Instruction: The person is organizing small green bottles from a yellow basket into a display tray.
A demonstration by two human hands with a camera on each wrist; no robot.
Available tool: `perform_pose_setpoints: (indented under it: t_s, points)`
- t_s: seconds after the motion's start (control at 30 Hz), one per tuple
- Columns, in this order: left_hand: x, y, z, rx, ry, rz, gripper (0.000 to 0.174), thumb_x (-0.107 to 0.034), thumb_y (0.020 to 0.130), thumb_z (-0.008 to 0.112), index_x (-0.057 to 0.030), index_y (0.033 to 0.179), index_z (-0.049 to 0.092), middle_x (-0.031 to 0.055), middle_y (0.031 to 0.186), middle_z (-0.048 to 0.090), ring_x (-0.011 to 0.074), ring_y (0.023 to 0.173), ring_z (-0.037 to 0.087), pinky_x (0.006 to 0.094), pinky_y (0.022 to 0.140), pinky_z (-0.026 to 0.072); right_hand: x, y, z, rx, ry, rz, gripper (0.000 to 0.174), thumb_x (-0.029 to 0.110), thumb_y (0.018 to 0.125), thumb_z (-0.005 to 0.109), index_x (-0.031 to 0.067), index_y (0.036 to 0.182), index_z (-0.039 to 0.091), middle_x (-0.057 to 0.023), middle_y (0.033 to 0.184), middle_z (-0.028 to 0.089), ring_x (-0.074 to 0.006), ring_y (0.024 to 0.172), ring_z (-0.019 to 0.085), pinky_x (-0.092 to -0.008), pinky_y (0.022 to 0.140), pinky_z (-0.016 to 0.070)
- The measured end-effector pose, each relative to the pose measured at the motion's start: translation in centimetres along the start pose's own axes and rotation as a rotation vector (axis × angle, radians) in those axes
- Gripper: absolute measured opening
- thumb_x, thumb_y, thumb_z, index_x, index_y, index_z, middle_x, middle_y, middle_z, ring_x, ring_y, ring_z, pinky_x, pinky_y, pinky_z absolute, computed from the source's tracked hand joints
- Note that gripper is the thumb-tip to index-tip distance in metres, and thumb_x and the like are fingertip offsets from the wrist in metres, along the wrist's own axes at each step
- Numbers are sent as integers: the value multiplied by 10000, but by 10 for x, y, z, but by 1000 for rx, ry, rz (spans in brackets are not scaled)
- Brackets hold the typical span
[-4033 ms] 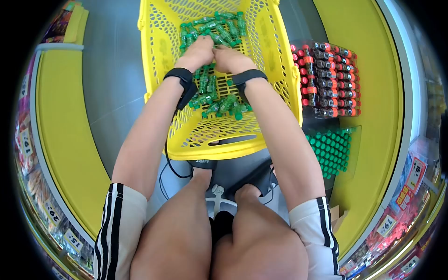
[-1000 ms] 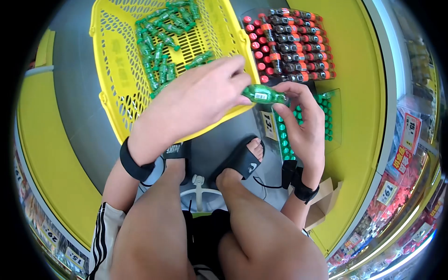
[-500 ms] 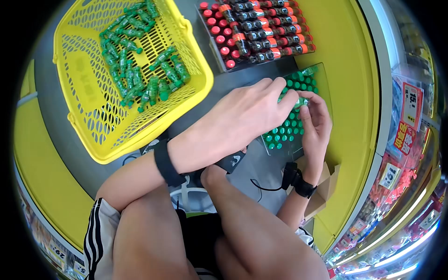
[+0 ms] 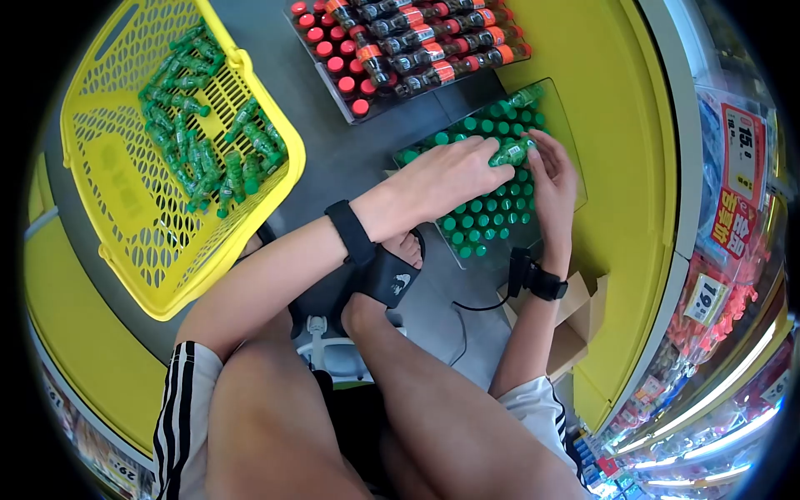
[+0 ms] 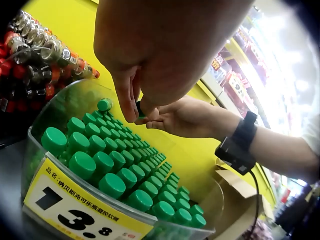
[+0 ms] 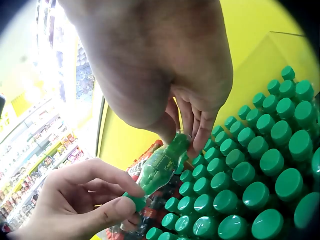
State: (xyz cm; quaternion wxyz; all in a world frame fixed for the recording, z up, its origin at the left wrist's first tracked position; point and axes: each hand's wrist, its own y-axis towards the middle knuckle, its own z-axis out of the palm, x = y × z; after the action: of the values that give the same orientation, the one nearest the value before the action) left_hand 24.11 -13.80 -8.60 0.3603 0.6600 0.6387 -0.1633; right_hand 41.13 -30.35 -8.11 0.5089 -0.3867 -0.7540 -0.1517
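I have the bare left forearm point(image 4: 279, 268) angled across the body, bare left hand point(image 4: 458, 175) back-up, pinching. I see the bare right hand point(image 4: 554, 179) just beside it, also pinching, right forearm point(image 4: 535, 333) pointing forward.

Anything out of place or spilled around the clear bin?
One green bottle lies on its side at the upper corner of the clear bin in the head view, while the other bottles there stand upright. No spill shows.

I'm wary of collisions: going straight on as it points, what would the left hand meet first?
Beyond the green-capped bottle it holds, probably the right hand, though depth is hard to judge.
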Motion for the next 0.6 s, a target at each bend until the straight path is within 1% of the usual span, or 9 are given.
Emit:
perform_pose_setpoints:
  t_s: [0.13, 0.23, 0.3, 0.33, 0.4, 0.43, 0.5, 0.53, 0.6]
  points:
    - [6, 11, 23, 3, 115, 22, 307, -47, 902, 707, -50, 1209, 691, 165, 1065, 625, 338, 1054, 711, 421, 837, 645, -21, 12, -3, -5, -51, -4, 322, 88, 1109, 660, -2, 1418, 677, -96, 1249, 748, -147, 1053, 709, -300, 925, 570]
    - [16, 21, 33, -30, 147, 28, 285, -45, 900, 700, -33, 1185, 686, 162, 1089, 622, 326, 1083, 702, 407, 830, 655, -26, 21, 1, -72, -119, -55, 343, 101, 1092, 692, -4, 1419, 685, -106, 1230, 743, -152, 1044, 710, -302, 902, 576]
    - [21, 30, 36, -15, 167, 34, 275, -45, 901, 697, -25, 1175, 683, 162, 1103, 620, 324, 1095, 695, 408, 822, 657, -25, 27, 4, -159, -63, -6, 387, 148, 1051, 759, -10, 1400, 699, -130, 1248, 745, -171, 1009, 734, -310, 872, 589]
    - [23, 33, 37, -2, 187, 39, 264, -45, 902, 693, -17, 1164, 681, 161, 1117, 617, 321, 1107, 688, 409, 813, 659, -23, 31, 5, -161, -65, -6, 387, 148, 1051, 759, -10, 1400, 699, -130, 1248, 745, -171, 1009, 734, -310, 872, 589]
    - [23, 38, 41, 0, 182, 37, 260, -40, 898, 693, 2, 1153, 673, 164, 1134, 614, 319, 1131, 677, 410, 817, 665, -22, 38, 6, -250, -134, 85, 482, 195, 986, 835, -20, 1395, 699, -157, 1266, 747, -195, 956, 766, -322, 848, 603]
    - [23, 40, 43, -7, 190, 26, 261, -38, 894, 695, 7, 1150, 672, 165, 1128, 611, 319, 1134, 676, 405, 822, 667, -27, 42, 6, -252, -136, 85, 482, 195, 986, 835, -20, 1395, 699, -157, 1266, 747, -195, 956, 766, -322, 848, 603]
    - [22, 43, 47, -12, 198, 14, 263, -36, 890, 697, 11, 1147, 670, 165, 1121, 608, 320, 1137, 676, 400, 827, 669, -33, 48, 10, -313, -131, 60, 540, 230, 929, 888, -29, 1366, 704, -167, 1283, 749, -217, 933, 791, -344, 828, 615]
    - [21, 43, 49, -26, 201, 21, 260, -31, 884, 700, 12, 1139, 669, 167, 1124, 609, 320, 1135, 674, 397, 831, 671, -34, 49, 11, -314, -131, 61, 540, 230, 929, 888, -29, 1366, 704, -167, 1283, 749, -217, 933, 791, -344, 828, 615]
    - [19, 42, 48, -38, 204, 27, 258, -26, 878, 704, 13, 1131, 669, 169, 1127, 609, 319, 1134, 673, 394, 836, 672, -31, 51, 15, -403, -165, 84, 525, 222, 911, 901, -31, 1330, 712, -173, 1264, 758, -237, 950, 802, -362, 827, 620]
